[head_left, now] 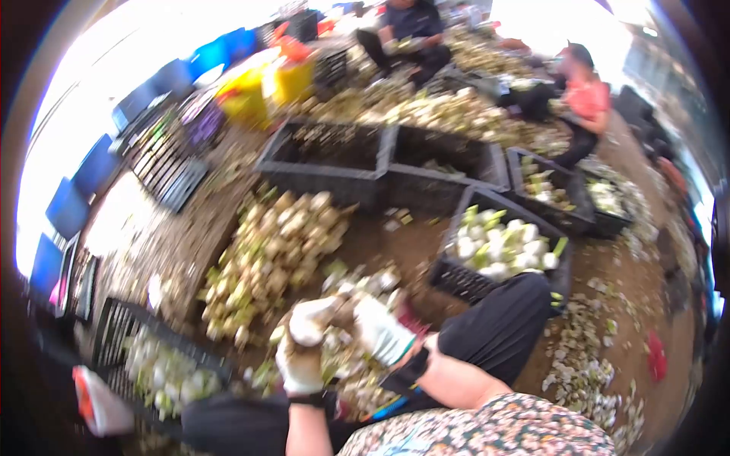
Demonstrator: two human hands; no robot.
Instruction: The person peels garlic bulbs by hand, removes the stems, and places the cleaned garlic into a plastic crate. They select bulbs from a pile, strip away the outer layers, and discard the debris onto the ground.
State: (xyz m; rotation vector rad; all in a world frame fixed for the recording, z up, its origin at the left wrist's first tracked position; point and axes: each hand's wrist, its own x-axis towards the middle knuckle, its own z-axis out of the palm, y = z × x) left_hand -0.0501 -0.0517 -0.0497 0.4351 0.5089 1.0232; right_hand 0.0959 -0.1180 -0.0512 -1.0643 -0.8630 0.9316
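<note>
My left hand [301,368], in a white glove, is closed around a pale, onion-like bulb [309,322] above my lap. My right hand [380,328], also gloved, reaches in close beside the bulb; motion smears its fingers, so what they hold cannot be made out. Under both hands lie loose peelings [363,384]. Just beyond them is a heap of yellowish, unpeeled bulbs [281,239]. By my right knee stands a dark crate [456,280] holding white bulbs with green stems [502,242].
At my lower left is another black crate [106,334] of pale bulbs. Two grey crates [327,178] [449,179] stand beyond the heap. Two people [414,34] [585,95] sit farther back among bulbs. Scraps [582,372] litter the floor at right.
</note>
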